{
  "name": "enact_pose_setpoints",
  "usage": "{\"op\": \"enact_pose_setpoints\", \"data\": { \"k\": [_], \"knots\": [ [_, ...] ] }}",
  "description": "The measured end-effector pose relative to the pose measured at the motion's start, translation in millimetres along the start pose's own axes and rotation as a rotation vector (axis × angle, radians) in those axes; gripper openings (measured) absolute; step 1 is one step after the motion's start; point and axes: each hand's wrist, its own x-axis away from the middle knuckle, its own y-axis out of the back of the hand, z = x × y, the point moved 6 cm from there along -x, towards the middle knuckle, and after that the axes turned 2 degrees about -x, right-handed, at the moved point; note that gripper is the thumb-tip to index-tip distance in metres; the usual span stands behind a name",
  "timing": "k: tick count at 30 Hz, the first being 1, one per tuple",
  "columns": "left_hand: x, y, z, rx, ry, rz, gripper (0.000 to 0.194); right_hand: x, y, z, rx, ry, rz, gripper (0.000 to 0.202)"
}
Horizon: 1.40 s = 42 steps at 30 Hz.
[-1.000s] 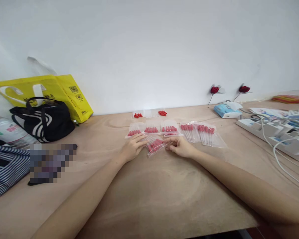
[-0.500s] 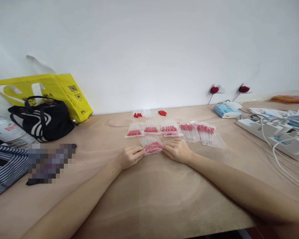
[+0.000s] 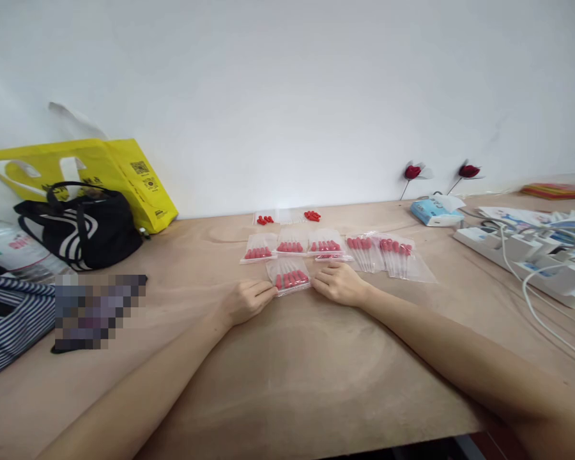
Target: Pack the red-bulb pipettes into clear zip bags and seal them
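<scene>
A clear zip bag (image 3: 291,277) with several red-tipped sticks lies flat on the wooden table (image 3: 278,377), nearest to me. Its lower left corner is pinched in my left hand (image 3: 249,301). My right hand (image 3: 338,283) has its fingers closed on the bag's lower right corner. Just behind, similar bags lie in a row: a left one (image 3: 259,248), a middle one (image 3: 290,242) and a right one (image 3: 324,245). More filled bags (image 3: 362,253) fan out to the right. Loose-looking red pieces (image 3: 312,216) sit at the back by the wall.
At the left stand a yellow bag (image 3: 148,185), a black bag (image 3: 105,230) and a plastic bottle (image 3: 16,252), with striped cloth (image 3: 19,326) in front. At the right are a tissue pack (image 3: 436,211), power strips (image 3: 546,268) with white cables, and two red flowers (image 3: 413,172).
The nearest bag lies flatter, and its red tips are spread in a more even row. Both hands stay at its lower corners, with only slight shifts.
</scene>
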Motion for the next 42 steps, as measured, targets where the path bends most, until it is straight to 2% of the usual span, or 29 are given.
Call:
{"op": "enact_pose_setpoints", "data": {
  "k": [6,13,16,22,25,30,36,42],
  "knots": [
    [4.8,-3.2,4.5,-0.019,0.044,0.054,0.024,0.0,2.2,1.6,0.008,-0.012,0.014,0.027],
    [8.6,-9.4,16.2,0.147,0.201,0.094,0.019,4.5,1.6,-6.5,-0.016,-0.163,-0.036,0.021],
    [7.9,-11.5,18.7,0.193,0.221,0.095,0.020,4.1,2.9,-6.8,-0.041,-0.172,-0.059,0.020],
    [9.1,-22.6,19.5,-0.028,0.229,0.202,0.025,1.3,3.1,1.4,0.003,-0.063,-0.013,0.025],
    [7.8,-24.9,19.0,-0.052,0.232,0.226,0.026,1.5,1.1,1.0,0.023,-0.076,0.016,0.026],
    [7.3,-12.8,14.4,0.063,0.156,0.112,0.021,6.5,-0.1,-5.4,0.013,-0.141,0.000,0.026],
    [8.7,-8.2,16.9,0.076,0.167,0.052,0.022,7.0,5.0,-1.5,-0.019,-0.016,-0.074,0.024],
    [6.2,-4.1,14.0,0.072,0.130,0.016,0.015,5.7,2.2,-1.2,0.022,-0.006,-0.088,0.022]
  ]
}}
